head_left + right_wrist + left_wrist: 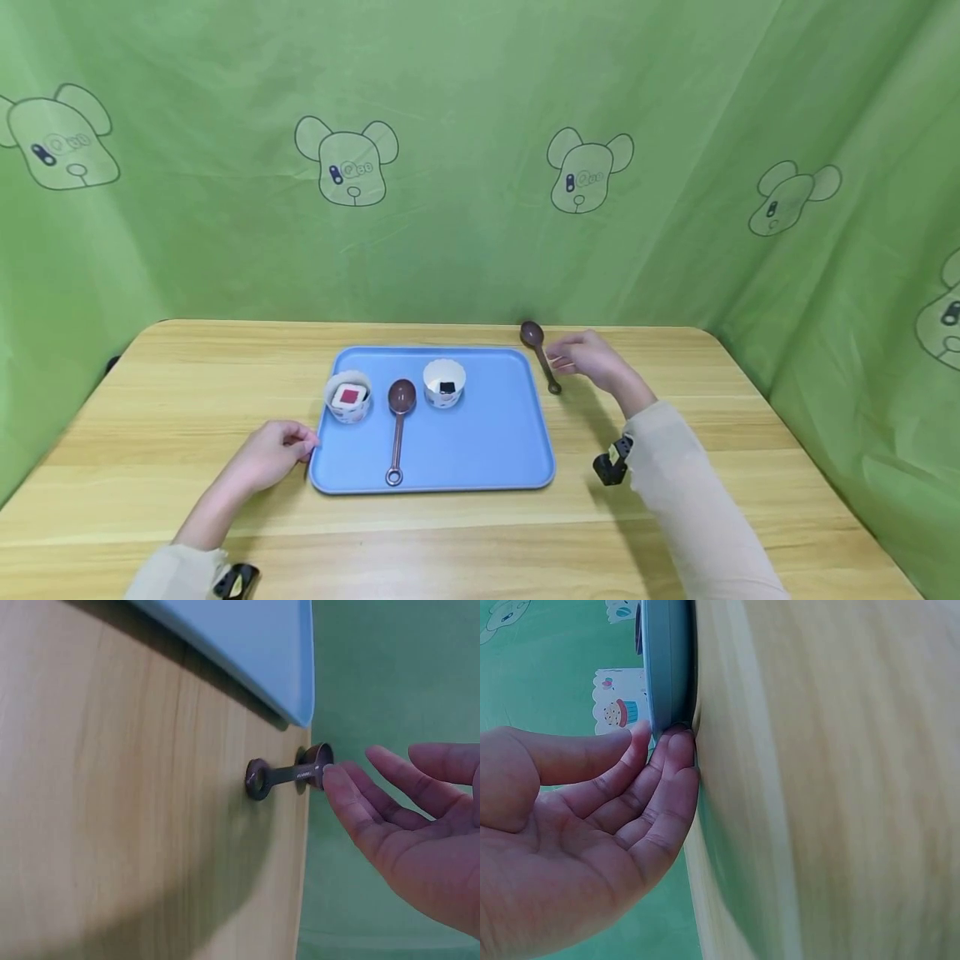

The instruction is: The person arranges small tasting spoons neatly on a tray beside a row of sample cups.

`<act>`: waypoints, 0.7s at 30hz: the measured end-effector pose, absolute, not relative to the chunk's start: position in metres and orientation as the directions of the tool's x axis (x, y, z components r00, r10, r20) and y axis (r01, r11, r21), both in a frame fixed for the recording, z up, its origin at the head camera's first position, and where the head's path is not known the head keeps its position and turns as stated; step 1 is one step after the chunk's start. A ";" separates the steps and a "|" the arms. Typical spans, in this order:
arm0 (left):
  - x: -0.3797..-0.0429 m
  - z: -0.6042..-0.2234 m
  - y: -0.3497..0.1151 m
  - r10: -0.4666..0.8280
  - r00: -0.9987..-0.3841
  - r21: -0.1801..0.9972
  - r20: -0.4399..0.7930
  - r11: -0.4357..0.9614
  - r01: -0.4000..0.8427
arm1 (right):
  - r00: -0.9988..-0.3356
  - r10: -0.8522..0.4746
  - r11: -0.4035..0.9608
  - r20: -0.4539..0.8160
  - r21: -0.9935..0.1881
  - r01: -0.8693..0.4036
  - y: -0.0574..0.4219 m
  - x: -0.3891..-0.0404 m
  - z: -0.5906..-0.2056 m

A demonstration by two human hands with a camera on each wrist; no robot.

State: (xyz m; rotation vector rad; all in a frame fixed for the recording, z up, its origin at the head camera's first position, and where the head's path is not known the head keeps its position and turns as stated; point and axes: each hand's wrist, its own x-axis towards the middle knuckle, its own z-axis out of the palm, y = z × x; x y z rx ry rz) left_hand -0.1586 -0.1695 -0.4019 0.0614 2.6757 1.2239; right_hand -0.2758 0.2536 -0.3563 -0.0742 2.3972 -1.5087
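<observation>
A blue tray (487, 442) lies on the table, its left rim right at the fingertips of my left hand (273, 454). In the left wrist view the left hand's loosely bent fingers (671, 784) meet the tray's side low by the table, the thumb standing apart from the rim. My right hand (592, 360) hovers beside a brown spoon (538, 350) off the tray's upper right corner. Its fingers are loosely spread and hold nothing; in the right wrist view a fingertip overlaps the spoon's bowl (324, 754).
On the tray, a second brown spoon (399, 429) lies between two white paper cups. The left cup (349, 412) holds a white piece with a red square (349, 397); the right cup (444, 398) holds something white and black. A green curtain (465, 250) hangs behind the wooden table (375, 542).
</observation>
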 end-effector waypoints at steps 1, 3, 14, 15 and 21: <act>-0.158 -0.402 -0.169 0.119 -0.979 0.753 -0.163 0.657 -0.045 | -0.952 -0.200 0.447 -0.232 -0.886 0.122 0.255 -0.276 -0.357; -0.159 -0.402 -0.169 0.118 -0.979 0.752 -0.164 0.658 -0.047 | -0.951 -0.196 0.458 -0.238 -0.880 0.126 0.257 -0.276 -0.358; -0.159 -0.401 -0.169 0.119 -0.979 0.751 -0.165 0.659 -0.046 | -0.951 -0.173 0.464 -0.258 -0.873 0.152 0.259 -0.280 -0.370; -0.159 -0.401 -0.169 0.118 -0.979 0.750 -0.165 0.660 -0.047 | -0.950 -0.171 0.468 -0.261 -0.870 0.155 0.258 -0.281 -0.371; -0.159 -0.402 -0.169 0.115 -0.979 0.748 -0.167 0.662 -0.050 | -0.948 -0.165 0.494 -0.273 -0.855 0.161 0.258 -0.281 -0.375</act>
